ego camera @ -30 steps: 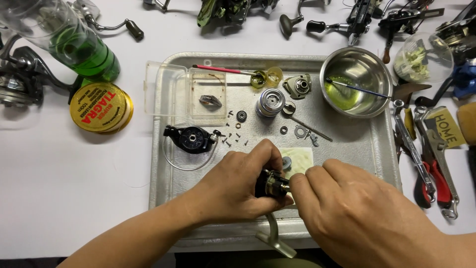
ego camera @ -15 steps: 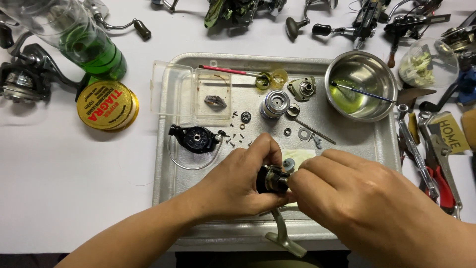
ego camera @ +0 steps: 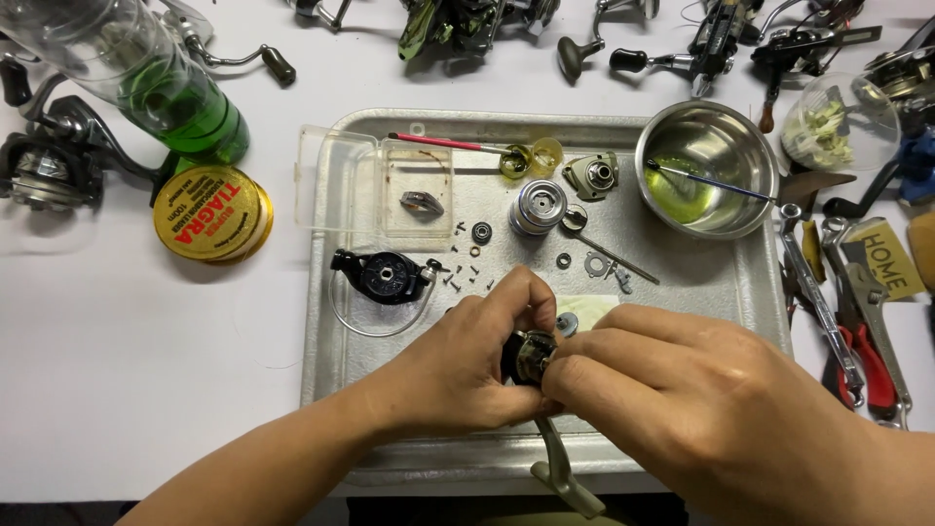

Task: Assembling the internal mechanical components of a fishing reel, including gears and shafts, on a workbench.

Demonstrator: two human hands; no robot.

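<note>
My left hand (ego camera: 467, 365) and my right hand (ego camera: 701, 399) meet over the front of a metal tray (ego camera: 336, 321). Together they grip a dark fishing reel body (ego camera: 528, 356), whose grey handle (ego camera: 565, 472) hangs down past the tray's front edge. The fingers of both hands hide most of the reel body. On the tray behind the hands lie a black reel side cover (ego camera: 383, 274), a silver spool (ego camera: 538, 206), a grey housing part (ego camera: 592, 175) and several small screws and washers (ego camera: 466, 263).
A steel bowl of yellow-green liquid (ego camera: 706, 180) stands at the tray's back right. A clear plastic box (ego camera: 375, 185) sits back left on it. Left of the tray are a yellow line spool (ego camera: 209, 211), a green bottle (ego camera: 161, 88) and a reel (ego camera: 44, 166). Wrenches and pliers (ego camera: 847, 312) lie right.
Both hands stay closed on the reel body with only small finger shifts. The view has drifted slightly, so the tray and tools sit a little lower in frame.
</note>
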